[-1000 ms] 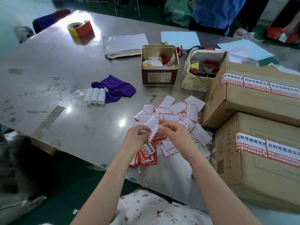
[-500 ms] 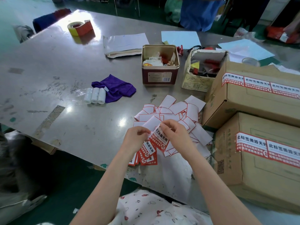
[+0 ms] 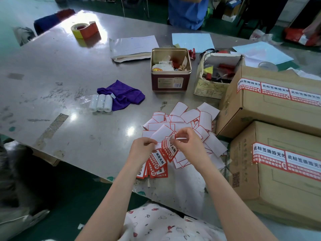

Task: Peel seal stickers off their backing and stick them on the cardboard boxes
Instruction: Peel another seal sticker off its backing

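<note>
On the far left part of the metal table (image 3: 52,70) sits a tape roll (image 3: 83,30) in yellow and red. Nearer the middle, three small white rolls (image 3: 100,103) lie beside a purple cloth (image 3: 123,94).

By the near edge, the left hand (image 3: 143,150) pinches the white backing (image 3: 162,133), while the right hand (image 3: 188,141) pinches the top of a red seal sticker (image 3: 169,150). A second ago only white paper showed between the hands; now the sticker's printed face hangs almost free of the backing, peeled further than half a second ago. Under the hands lies a stack of unpeeled stickers (image 3: 154,166), and beyond them a heap of empty backings (image 3: 189,119).

Behind that heap, an open tin (image 3: 171,70) holds paper scraps and small red bits that are hard to make out. Right of it, an open small carton (image 3: 213,77) holds red and yellow oddments.

Along the right edge stand two cardboard boxes, the far box (image 3: 271,108) and the near box (image 3: 286,185), each already bearing red stickers across its top edge.
</note>
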`<state>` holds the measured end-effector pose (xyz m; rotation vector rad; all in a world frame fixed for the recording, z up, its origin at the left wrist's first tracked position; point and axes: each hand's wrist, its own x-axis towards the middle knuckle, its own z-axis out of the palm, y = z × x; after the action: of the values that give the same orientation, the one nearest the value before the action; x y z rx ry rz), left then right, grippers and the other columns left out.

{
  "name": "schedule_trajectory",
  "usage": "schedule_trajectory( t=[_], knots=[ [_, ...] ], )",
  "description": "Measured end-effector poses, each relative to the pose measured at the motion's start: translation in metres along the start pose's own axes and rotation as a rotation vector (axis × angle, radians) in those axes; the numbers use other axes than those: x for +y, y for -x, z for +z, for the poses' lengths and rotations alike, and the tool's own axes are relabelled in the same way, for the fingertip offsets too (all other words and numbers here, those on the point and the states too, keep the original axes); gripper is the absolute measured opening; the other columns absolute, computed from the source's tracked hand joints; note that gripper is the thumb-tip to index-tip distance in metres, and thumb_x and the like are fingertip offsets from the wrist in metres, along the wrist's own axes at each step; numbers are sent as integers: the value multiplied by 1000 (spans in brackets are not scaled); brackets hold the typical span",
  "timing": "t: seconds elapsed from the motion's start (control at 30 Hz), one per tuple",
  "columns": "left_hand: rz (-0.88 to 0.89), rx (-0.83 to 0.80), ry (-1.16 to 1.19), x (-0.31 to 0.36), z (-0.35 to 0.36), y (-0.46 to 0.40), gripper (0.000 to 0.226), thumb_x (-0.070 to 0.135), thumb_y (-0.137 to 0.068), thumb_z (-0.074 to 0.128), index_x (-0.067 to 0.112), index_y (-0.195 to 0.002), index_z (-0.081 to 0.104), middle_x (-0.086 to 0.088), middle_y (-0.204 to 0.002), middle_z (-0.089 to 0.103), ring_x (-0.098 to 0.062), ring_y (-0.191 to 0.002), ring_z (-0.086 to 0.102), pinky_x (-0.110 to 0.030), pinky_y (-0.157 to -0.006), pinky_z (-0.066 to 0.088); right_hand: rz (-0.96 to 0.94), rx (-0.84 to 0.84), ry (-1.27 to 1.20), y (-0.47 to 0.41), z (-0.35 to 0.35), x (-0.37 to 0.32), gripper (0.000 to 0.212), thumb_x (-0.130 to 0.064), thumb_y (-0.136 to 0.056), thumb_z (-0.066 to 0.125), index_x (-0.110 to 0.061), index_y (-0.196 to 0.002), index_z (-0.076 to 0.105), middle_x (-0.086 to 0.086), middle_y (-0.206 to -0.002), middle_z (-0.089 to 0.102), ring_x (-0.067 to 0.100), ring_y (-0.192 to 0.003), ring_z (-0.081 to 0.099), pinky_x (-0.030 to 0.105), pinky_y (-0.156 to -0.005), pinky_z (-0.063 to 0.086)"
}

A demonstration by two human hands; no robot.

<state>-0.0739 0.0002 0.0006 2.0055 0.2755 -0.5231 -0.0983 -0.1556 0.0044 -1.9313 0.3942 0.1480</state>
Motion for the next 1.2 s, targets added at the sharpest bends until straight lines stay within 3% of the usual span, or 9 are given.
schedule_trajectory(
  t=[0.17,0.3,0.47,0.67,0.77,0.93,1.1,1.2],
  knots=[
    [-36,16,51,-3,0,-3,21,8,-94,46,15,-90,65,-10,-100,68,-14,-64,66,-19,-50,50,19,-19,49,0,-2,-1,23,-30,-87,61,-16,-106,60,-4,-111,61,12,-98,58,31,-83,52],
    [-55,25,61,-5,-2,-4,21,9,-94,45,15,-93,65,-10,-97,68,-15,-60,65,-18,-44,47,16,-55,74,1,-1,-2,24,-31,-89,57,-14,-104,64,-1,-111,66,12,-97,60,36,-90,52],
    [-70,34,63,-7,-3,-6,22,9,-95,43,14,-96,64,-10,-99,67,-19,-66,67,-22,-49,49,11,-86,125,1,-1,-1,20,-35,-89,56,-18,-100,62,-5,-127,57,15,-113,54,39,-100,45],
    [-88,43,82,-9,-4,-6,20,11,-95,46,13,-102,64,-6,-94,66,-16,-64,66,-20,-48,48,7,-138,24,6,-3,-8,9,-24,-98,41,-27,-104,47,-10,-103,57,5,-94,57,27,-85,49],
    [-89,46,78,-10,-5,-7,17,14,-95,47,16,-101,63,-6,-97,66,-18,-69,69,-20,-48,49,0,-141,16,8,-2,-10,15,-20,-98,39,-32,-107,44,-10,-103,58,-2,-83,56,26,-83,48],
    [-90,51,86,-10,-6,-7,18,12,-96,45,16,-103,61,-8,-102,66,-18,-68,68,-19,-45,46,0,-101,21,8,-3,-8,29,-18,-98,41,-32,-123,43,-3,-121,61,7,-101,57,32,-87,49],
    [-71,119,144,-12,-6,-8,16,11,-95,45,15,-99,60,-8,-103,66,-18,-66,66,-21,-45,42,12,-52,5,8,-4,-6,38,-15,-96,43,-29,-131,39,0,-117,65,9,-101,57,34,-94,47],
    [-55,167,164,-13,-6,-9,21,5,-94,44,14,-97,63,-7,-105,64,-16,-68,63,-19,-47,41,20,-41,7,7,-5,-5,47,-9,-96,42,-31,-136,33,4,-119,63,16,-112,55,36,-100,41]
  ],
)
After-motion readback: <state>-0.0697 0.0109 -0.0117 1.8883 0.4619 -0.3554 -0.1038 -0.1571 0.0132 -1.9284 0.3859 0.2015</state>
